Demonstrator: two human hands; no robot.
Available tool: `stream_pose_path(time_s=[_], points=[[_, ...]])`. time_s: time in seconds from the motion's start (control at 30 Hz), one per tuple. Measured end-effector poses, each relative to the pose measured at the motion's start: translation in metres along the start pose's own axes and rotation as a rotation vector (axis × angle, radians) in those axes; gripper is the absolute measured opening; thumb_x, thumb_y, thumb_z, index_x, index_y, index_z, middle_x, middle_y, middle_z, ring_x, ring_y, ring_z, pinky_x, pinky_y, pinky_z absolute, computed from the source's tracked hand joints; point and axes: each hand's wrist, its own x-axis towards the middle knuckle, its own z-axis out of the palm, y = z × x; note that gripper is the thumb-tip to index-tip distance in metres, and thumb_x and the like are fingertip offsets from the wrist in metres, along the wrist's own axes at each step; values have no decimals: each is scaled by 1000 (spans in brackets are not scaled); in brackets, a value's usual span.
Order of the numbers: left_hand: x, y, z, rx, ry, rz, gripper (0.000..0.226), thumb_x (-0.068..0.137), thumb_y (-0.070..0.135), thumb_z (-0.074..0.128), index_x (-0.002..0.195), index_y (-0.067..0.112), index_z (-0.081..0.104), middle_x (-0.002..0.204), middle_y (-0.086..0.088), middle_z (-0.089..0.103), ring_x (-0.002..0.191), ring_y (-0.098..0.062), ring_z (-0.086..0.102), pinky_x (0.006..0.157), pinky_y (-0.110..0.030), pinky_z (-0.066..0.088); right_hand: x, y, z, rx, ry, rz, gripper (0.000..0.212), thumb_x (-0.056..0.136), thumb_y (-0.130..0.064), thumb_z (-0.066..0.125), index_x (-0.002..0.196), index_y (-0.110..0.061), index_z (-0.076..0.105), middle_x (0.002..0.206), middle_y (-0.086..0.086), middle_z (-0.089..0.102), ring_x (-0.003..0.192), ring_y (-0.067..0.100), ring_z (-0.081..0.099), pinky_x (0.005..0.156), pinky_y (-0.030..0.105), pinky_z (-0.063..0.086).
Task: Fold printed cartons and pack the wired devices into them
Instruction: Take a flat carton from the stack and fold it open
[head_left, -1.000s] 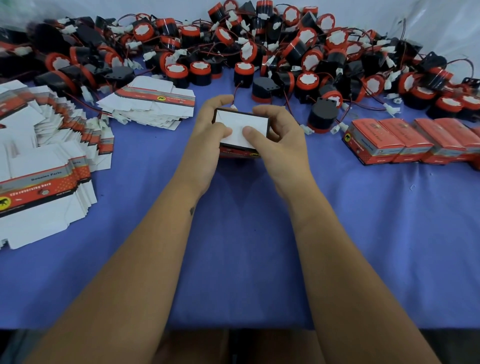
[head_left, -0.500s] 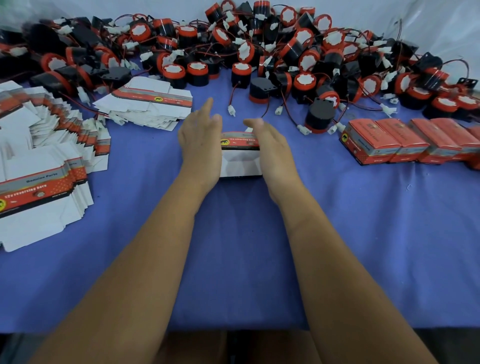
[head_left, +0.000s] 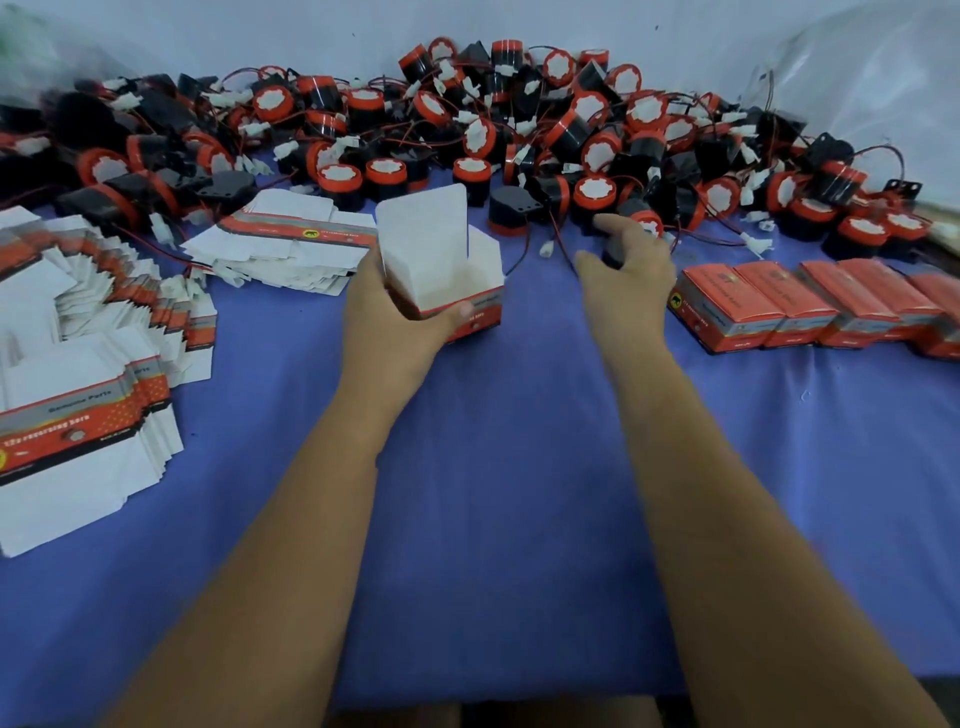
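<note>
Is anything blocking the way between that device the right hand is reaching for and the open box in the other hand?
Nothing visible does. The right hand is on a black device at the pile's edge; only bare blue cloth and a loose wire separate it from the open carton, whose lid flap stands up.
</note>
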Motion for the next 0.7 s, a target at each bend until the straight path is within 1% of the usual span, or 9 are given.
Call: stream_pose_path(time_s=[0.07, 0.17, 0.23, 0.33, 0.43, 0.53, 0.6, 0.63, 0.7], points=[[2, -2, 1, 15, 4, -15, 67, 66, 31, 91, 116, 34, 47, 109, 22, 54, 102, 5, 55, 79, -11, 43, 21, 8, -5, -203, 5, 77, 52, 93, -17, 57, 143, -29, 45, 155, 10, 21, 140, 32, 20, 108, 40, 34], [5, -6, 3, 48, -28, -1, 62, 67, 28, 90, 114, 29, 49, 108, 20, 55, 100, 0, 55, 78, -14, 43, 38, 21, -5, -328, -152, 186, 64, 97, -30, 56, 153, -36, 25, 163, 12, -5, 148, 38, 1, 117, 54, 18], [6, -7, 3, 43, -34, -7, 63, 68, 28, 90, 116, 29, 49, 115, 14, 57, 103, -3, 56, 78, -14, 43, 40, 27, -3, -314, -164, 196, 59, 96, -36, 58, 149, -29, 33, 161, 9, 10, 145, 38, 15, 116, 55, 22], [8, -8, 3, 43, -26, -23, 65, 67, 31, 90, 118, 29, 48, 117, 13, 56, 102, -1, 55, 76, -12, 43, 27, 29, 0, -306, -8, 102, 41, 84, -34, 73, 116, -20, 53, 130, 5, 46, 118, 31, 47, 102, 49, 40], [8, -8, 3, 36, 0, -29, 67, 68, 32, 89, 119, 29, 46, 114, 16, 55, 100, 3, 55, 77, -11, 43, 6, 23, 6, -241, 22, 85, 43, 76, -35, 79, 96, -21, 44, 103, -2, 54, 88, 23, 53, 76, 42, 44], [8, -7, 2, 20, 39, -34, 69, 67, 33, 90, 120, 29, 45, 116, 16, 54, 104, 1, 55, 84, -17, 47, -10, 15, 9, 116, -39, 161, 44, 78, -15, 73, 105, -23, 39, 93, -6, 51, 70, 13, 52, 54, 26, 43], [6, -7, 1, 29, 51, -30, 72, 66, 35, 91, 122, 26, 46, 120, 13, 54, 110, -7, 55, 90, -24, 49, -18, 10, 8, 417, -83, 272, 56, 82, -3, 67, 123, -28, 37, 108, 1, 56, 83, 15, 60, 64, 23, 52], [5, -6, 1, 34, 49, -27, 73, 66, 34, 91, 124, 25, 47, 121, 12, 54, 112, -9, 55, 91, -27, 50, -22, 8, 9, 573, -98, 318, 65, 84, 2, 64, 133, -28, 34, 117, 8, 57, 92, 20, 61, 79, 29, 56], [4, -5, 0, 38, 36, -21, 73, 68, 30, 90, 127, 22, 48, 120, 13, 53, 113, -10, 55, 93, -30, 51, -26, 6, 10, 808, -122, 365, 84, 85, 11, 59, 149, -26, 20, 122, 15, 58, 102, 24, 60, 103, 41, 48]])
